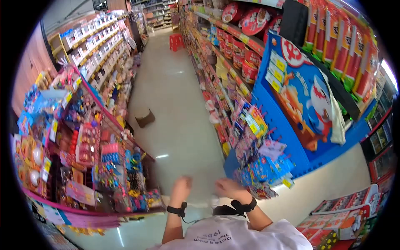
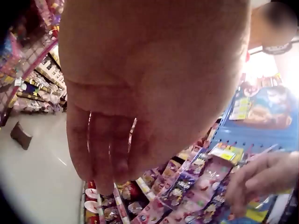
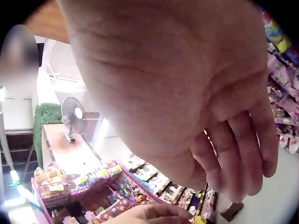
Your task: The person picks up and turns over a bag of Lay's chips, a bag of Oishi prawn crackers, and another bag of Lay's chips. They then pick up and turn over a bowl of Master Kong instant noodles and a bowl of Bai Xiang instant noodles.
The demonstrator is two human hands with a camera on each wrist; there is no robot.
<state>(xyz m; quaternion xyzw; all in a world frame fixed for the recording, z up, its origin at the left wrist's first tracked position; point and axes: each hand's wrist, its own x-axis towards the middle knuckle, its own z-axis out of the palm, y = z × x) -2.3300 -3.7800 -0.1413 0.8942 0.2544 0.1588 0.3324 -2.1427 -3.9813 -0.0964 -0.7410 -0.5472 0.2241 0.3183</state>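
In the head view my left hand (image 1: pixel 182 189) is held in front of the white shirt (image 1: pixel 233 233), over the aisle floor, with nothing in it. My right hand (image 1: pixel 229 188) is a short way to its right, also holding nothing. The left wrist view shows the left palm (image 2: pixel 154 84) with its fingers hanging down, loosely extended. In the right wrist view the right palm (image 3: pixel 173 79) has its fingers relaxed and slightly spread. Nearest to the right hand are colourful hanging packets (image 1: pixel 262 171) on a blue display rack (image 1: pixel 308 160).
Left of the aisle stands a pink-edged rack (image 1: pixel 133 146) of small toys and sweets. Shelves with red noodle tubs (image 1: pixel 254 21) line the right side. A brown piece (image 1: pixel 145 118), perhaps cardboard, lies on the floor, and a red stool (image 1: pixel 177 41) stands farther off.
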